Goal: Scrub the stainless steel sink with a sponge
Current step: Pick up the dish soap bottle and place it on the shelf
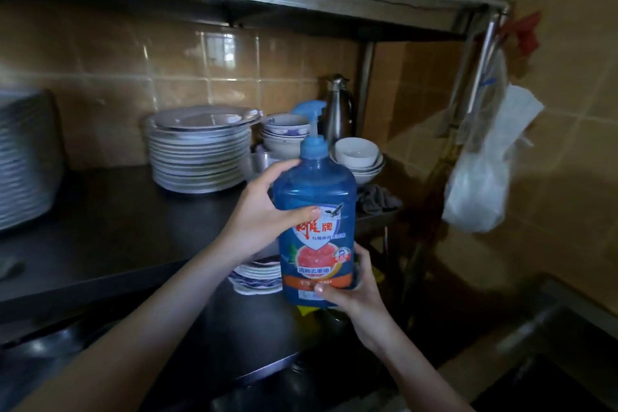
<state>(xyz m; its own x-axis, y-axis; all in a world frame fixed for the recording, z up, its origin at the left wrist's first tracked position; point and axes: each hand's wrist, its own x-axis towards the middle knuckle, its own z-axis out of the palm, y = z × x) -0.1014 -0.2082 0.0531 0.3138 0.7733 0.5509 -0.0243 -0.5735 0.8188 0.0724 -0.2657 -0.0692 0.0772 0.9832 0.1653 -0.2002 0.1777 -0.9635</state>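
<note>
Two bare forearms reach up from the bottom of the view, and between them a blue detergent bottle (pixel 314 197) is held upright in the air, in front of a steel shelf (pixel 117 211). The left grip (pixel 264 211) is wrapped round the bottle's upper body, thumb across the front of the label. The right grip (pixel 354 291) is closed round its base from below and the side. A scrap of yellow (pixel 306 310) shows under the base; it may be the sponge, but too little shows to tell. The sink (pixel 548 378) appears to be the dark, blurred basin at lower right, well apart from the bottle, and is not yet touched.

Judged from this, the step is fetching soap before any scrubbing. The main risk is the crowding behind the bottle: its pump (pixel 312 124) stands just in front of stacked bowls (pixel 359 157), with a pile of plates (pixel 200 154) to the left. A careless swing or tilt could knock them off the shelf. The bottle looks fairly full and smooth, so a wet or loosening grip could let it slide down onto the dark surface (pixel 234 328) below. Pressing the pump by accident would spill detergent there.
</note>
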